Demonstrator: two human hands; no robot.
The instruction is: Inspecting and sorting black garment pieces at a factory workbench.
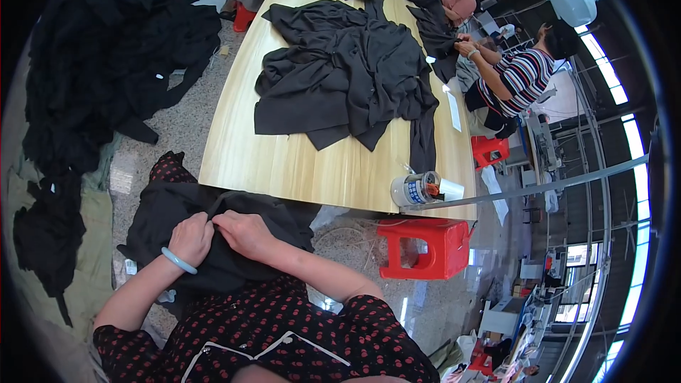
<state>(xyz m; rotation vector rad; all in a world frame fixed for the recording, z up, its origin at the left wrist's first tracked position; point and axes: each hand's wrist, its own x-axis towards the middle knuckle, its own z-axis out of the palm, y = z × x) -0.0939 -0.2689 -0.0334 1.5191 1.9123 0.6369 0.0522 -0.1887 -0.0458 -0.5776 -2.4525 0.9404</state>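
A black garment [159,216] lies spread over my lap, against the near edge of the wooden table. My left hand [192,238], with a pale blue bangle [179,261] at its wrist, has its fingers closed on the cloth. Close beside it, my right hand [243,234] pinches the same garment. A narrow dark strip of it rises between the fingertips of both hands. The fingertips partly hide the exact spot they grip.
On the wooden table [248,163] lies a heap of black garments [340,71]. A container with small tools [415,190] stands at its near right corner, by a red stool [425,248]. More black clothing [106,64] is piled at left. Co-workers [521,74] sit along the right.
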